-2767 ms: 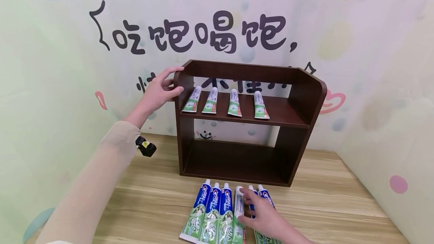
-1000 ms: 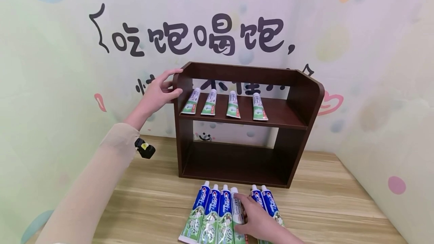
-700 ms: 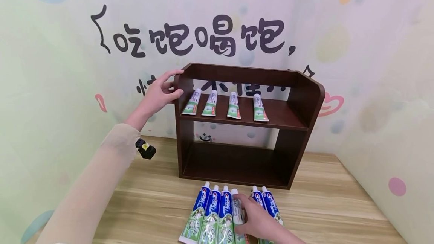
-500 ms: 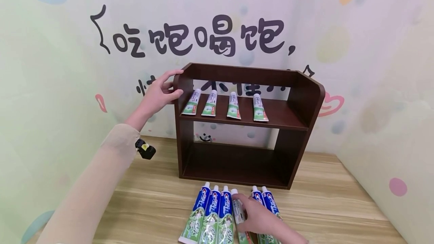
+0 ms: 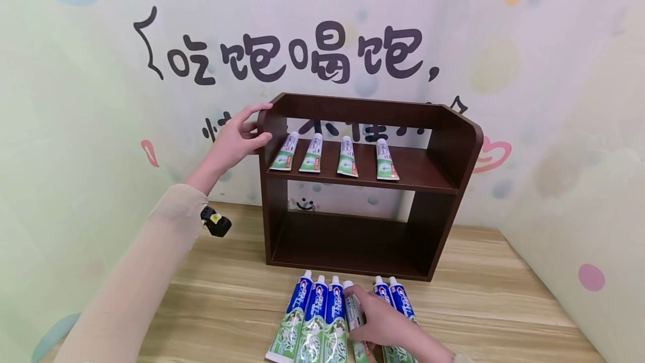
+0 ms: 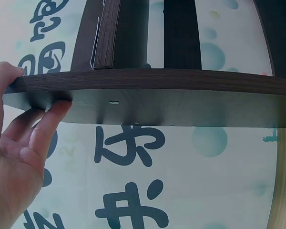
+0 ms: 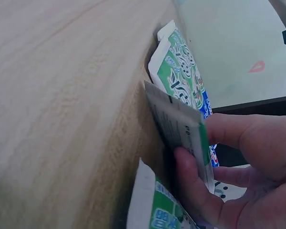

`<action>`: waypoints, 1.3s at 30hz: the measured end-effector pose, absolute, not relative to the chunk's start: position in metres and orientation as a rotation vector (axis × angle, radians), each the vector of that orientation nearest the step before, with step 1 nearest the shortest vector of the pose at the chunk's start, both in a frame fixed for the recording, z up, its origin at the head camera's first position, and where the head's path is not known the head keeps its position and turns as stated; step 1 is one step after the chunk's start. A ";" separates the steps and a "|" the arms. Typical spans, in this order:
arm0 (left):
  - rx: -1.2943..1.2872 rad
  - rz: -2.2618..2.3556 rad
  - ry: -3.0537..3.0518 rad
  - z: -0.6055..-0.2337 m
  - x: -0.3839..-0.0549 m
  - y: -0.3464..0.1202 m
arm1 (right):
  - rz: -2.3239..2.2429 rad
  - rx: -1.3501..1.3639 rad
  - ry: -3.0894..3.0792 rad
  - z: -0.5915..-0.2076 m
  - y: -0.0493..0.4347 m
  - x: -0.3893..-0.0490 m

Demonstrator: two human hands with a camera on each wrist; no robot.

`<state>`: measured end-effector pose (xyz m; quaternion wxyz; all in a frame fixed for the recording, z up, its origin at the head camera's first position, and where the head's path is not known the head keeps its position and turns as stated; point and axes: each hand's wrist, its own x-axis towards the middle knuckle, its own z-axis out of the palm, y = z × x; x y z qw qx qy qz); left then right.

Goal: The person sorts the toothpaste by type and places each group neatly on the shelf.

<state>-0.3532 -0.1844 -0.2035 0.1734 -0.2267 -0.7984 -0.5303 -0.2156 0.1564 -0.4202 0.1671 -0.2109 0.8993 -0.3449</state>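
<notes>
My left hand [image 5: 233,140] holds the upper left side panel of a dark brown two-tier shelf [image 5: 363,104]. In the left wrist view, thumb and fingers lie on opposite faces of that panel [image 6: 148,106]. Low in the head view, my right hand [image 5: 385,318] grips a white-and-green toothpaste tube [image 5: 354,310]. The right wrist view shows this tube [image 7: 178,121] turned on its edge between thumb and fingers, close over the table. Three blue-and-green Crest tubes [image 5: 313,318] lie to its left. Two more Crest tubes [image 5: 401,298] lie to its right, partly covered by the hand.
Several small white-and-green toothpaste tubes [image 5: 347,157] lie in a spaced row on the upper tier, caps to the back. The lower tier [image 5: 353,240] sits just behind the tubes on the wooden table [image 5: 484,296]. A printed wall [image 5: 383,4] stands behind the shelf.
My right hand has closed its grip on the white-and-green tube, which has shifted slightly left and is now tilted on its edge. The left hand stays on the shelf.
</notes>
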 end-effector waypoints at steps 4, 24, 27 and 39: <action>-0.645 -1.496 -2.267 -0.203 -0.353 -0.184 | -0.980 -0.585 2.554 -0.416 0.157 -0.215; -0.648 -1.501 -2.254 -0.203 -0.353 -0.184 | -1.240 -0.580 2.494 -0.412 0.168 -0.217; -0.648 -1.500 -2.255 -0.203 -0.353 -0.184 | -1.298 -0.573 2.515 -0.410 0.168 -0.217; -0.651 -1.507 -2.251 -0.204 -0.354 -0.185 | -1.395 -0.516 2.547 -0.403 0.172 -0.219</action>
